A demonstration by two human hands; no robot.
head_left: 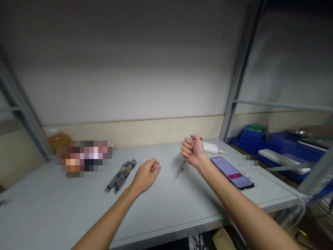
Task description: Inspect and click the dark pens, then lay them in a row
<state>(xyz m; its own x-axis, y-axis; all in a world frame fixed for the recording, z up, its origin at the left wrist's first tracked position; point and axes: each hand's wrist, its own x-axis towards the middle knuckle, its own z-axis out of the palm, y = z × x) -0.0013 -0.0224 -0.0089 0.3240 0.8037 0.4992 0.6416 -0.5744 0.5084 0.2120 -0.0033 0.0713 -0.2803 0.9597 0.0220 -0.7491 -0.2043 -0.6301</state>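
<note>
My right hand [192,151] is raised over the table, its fingers wrapped in a fist round a grey pen [184,165]. The pen's tip points down toward the tabletop, and its upper end shows by the thumb. My left hand [148,173] rests on its side on the table, fingers loosely curled and thumb apart, with nothing visible in it. Just left of it lies a flat group of several grey and black pens [121,175], side by side and slanted, with a yellowish band across their middle.
A phone [232,172] with its screen lit lies beside my right forearm. Behind it sits a white power strip [210,148] with a cable. A jar of amber contents [59,139] stands at the back left, beside a blurred-out patch. Metal posts frame the grey table [161,215]; blue bins [260,133] are at right.
</note>
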